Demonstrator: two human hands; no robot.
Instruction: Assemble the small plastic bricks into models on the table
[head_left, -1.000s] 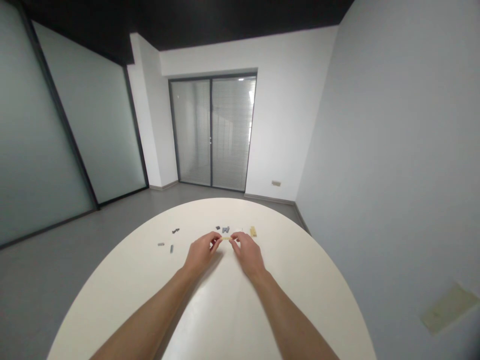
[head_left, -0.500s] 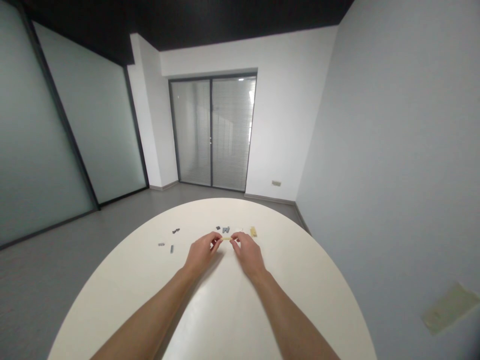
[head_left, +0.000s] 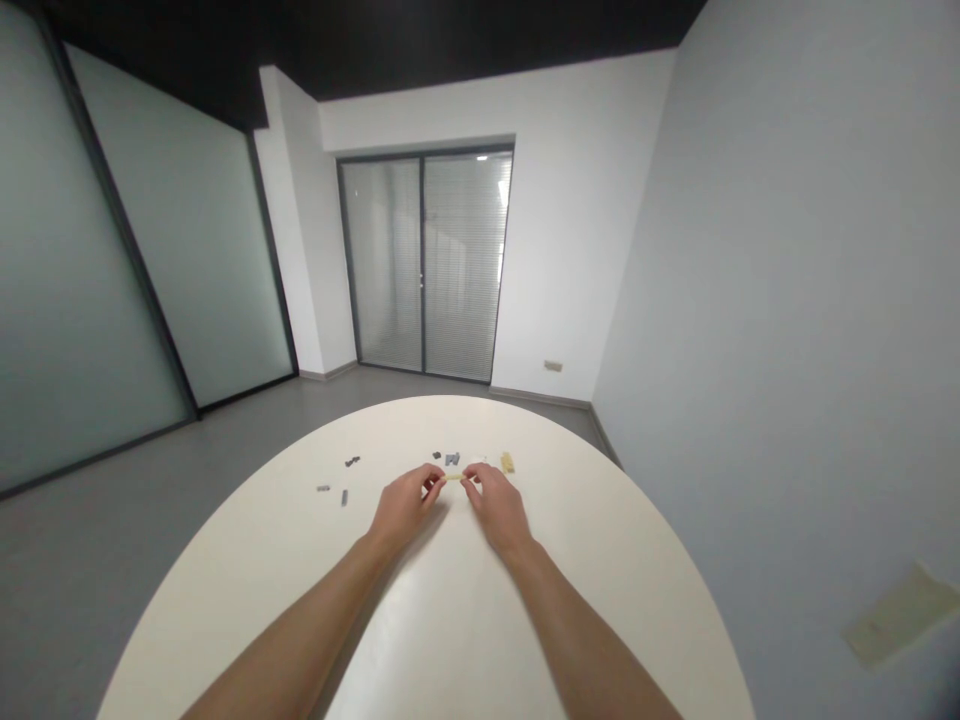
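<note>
My left hand point(head_left: 403, 505) and my right hand point(head_left: 496, 505) meet over the far half of a round cream table point(head_left: 450, 620). Both pinch the ends of one small tan brick piece point(head_left: 452, 478), held just above the tabletop between the fingertips. A grey brick piece point(head_left: 451, 459) lies just beyond the fingers. Another tan piece point(head_left: 508, 462) lies to the right of my right hand.
Small dark grey pieces lie scattered to the left: one point(head_left: 351, 462), one point(head_left: 322, 489) and one point(head_left: 344, 497). Beyond the table's far edge is grey floor, with glass partitions at left, a blinded glass door point(head_left: 424, 265) ahead and a plain wall at right.
</note>
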